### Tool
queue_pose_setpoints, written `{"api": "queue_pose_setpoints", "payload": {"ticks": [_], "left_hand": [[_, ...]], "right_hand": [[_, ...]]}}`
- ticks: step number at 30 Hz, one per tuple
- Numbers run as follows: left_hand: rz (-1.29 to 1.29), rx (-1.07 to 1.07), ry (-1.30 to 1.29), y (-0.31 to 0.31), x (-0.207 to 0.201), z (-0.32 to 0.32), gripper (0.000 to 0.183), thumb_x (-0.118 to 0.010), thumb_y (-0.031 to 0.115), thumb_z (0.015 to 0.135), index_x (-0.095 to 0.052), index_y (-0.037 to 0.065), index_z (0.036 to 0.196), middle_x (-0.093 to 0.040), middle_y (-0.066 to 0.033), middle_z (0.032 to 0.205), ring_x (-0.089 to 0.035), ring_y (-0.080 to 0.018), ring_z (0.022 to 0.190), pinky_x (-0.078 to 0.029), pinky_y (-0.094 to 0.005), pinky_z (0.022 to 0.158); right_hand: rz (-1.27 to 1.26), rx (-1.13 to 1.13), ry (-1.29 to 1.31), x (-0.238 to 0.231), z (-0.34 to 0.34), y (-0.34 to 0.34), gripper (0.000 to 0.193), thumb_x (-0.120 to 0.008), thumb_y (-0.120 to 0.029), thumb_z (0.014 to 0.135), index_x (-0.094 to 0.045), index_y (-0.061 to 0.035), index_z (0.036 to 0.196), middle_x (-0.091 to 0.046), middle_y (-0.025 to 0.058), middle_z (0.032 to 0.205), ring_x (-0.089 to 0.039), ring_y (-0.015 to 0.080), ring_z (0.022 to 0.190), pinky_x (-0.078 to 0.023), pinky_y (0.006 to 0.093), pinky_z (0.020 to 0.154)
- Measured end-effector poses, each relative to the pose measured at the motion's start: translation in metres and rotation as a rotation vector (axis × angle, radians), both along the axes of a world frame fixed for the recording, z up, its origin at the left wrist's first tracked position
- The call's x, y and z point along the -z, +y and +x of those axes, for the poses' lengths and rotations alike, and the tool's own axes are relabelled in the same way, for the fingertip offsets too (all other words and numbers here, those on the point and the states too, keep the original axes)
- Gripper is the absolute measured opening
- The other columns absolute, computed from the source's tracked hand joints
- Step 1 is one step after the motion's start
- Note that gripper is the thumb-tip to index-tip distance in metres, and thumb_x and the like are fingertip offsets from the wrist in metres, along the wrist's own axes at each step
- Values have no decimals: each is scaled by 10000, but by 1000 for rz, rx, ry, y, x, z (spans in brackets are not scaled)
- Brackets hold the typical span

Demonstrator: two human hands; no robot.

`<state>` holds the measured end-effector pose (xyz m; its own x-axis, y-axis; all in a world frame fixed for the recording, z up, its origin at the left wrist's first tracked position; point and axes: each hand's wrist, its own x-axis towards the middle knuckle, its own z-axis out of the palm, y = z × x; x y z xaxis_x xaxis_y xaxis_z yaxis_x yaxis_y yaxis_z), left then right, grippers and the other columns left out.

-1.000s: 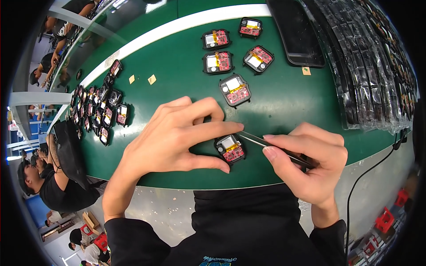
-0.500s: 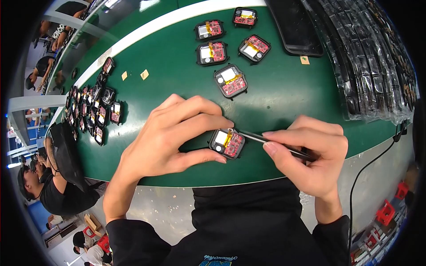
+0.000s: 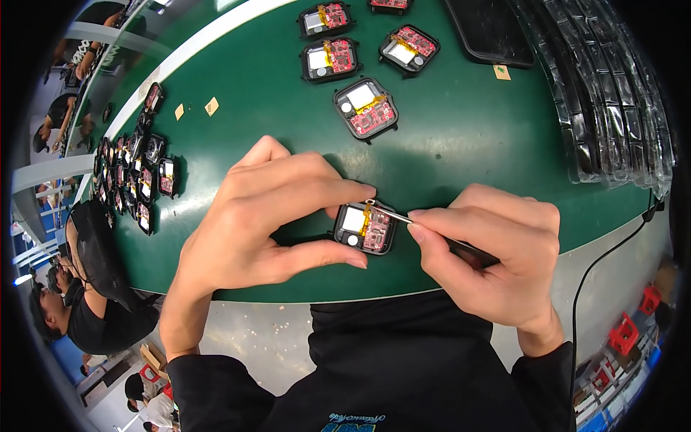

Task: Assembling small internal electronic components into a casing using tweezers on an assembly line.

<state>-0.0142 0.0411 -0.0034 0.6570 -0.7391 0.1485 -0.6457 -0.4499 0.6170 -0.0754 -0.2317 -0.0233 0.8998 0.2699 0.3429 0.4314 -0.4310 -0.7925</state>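
A small open smartwatch case (image 3: 368,240) lies on the green table in front of me, with a red circuit board, a white square cell and yellow tape inside. My left hand (image 3: 263,216) grips its left side, the thumb at the lower edge and the fingertips at the upper corner. A dark pair of tweezers (image 3: 459,248) is pinched in my right hand (image 3: 497,255). Its silvery tip reaches the case's upper edge, beside a tiny pale part (image 3: 371,202) by my left fingertip. Whether the tip grasps that part is too small to tell.
Several similar open cases (image 3: 366,109) lie beyond my hands, and a cluster (image 3: 144,173) of them sits at the far left. A black tray (image 3: 493,32) and stacked plastic-wrapped trays (image 3: 612,101) stand at right. A black cable (image 3: 601,270) hangs off the right edge. Another person (image 3: 101,302) sits at left.
The tweezers and my right hand have moved slightly left, the tip staying at the case's upper edge. My view has shifted, so the table's other things appear higher. My left hand keeps its grip.
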Motion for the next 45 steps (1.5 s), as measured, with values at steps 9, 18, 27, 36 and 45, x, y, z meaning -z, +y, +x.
{"api": "queue_pose_setpoints", "payload": {"ticks": [9,18,27,36,45], "left_hand": [[25,19,-7,1,-1,2,712,-1029,434,615,-857,24,1172,-787,-50,909,-658,-195,774,-393,-353,769],[29,-13,2,-2,-6,2,679,-1041,453,623,-845,37,1122,-772,-34,881,-634,-168,707,-410,-320,742],[25,9,5,-1,-4,5,664,-1038,449,617,-851,34,1101,-783,-48,882,-684,-178,743,-423,-330,761],[-18,90,59,9,-2,14,679,-1028,462,637,-857,23,1125,-810,-48,907,-660,-164,745,-378,-331,770],[-3,82,99,12,0,15,735,-1017,525,644,-856,14,1147,-802,-52,904,-531,-123,653,-323,-327,735]], "right_hand": [[-4,7,-24,0,0,0,177,-865,65,784,-809,7,941,-655,58,743,-592,189,530,-425,324,463],[28,47,-199,8,-1,4,239,-876,81,741,-818,36,968,-654,49,743,-624,177,552,-460,315,473],[16,27,-257,13,-1,7,256,-879,91,730,-803,50,971,-610,54,761,-628,191,579,-473,333,491],[38,-6,-83,3,0,3,226,-899,86,788,-871,13,1001,-683,45,712,-611,104,538,-416,262,468],[90,-13,4,2,1,0,227,-885,87,791,-874,14,1005,-682,41,715,-569,71,528,-359,244,465]]}}
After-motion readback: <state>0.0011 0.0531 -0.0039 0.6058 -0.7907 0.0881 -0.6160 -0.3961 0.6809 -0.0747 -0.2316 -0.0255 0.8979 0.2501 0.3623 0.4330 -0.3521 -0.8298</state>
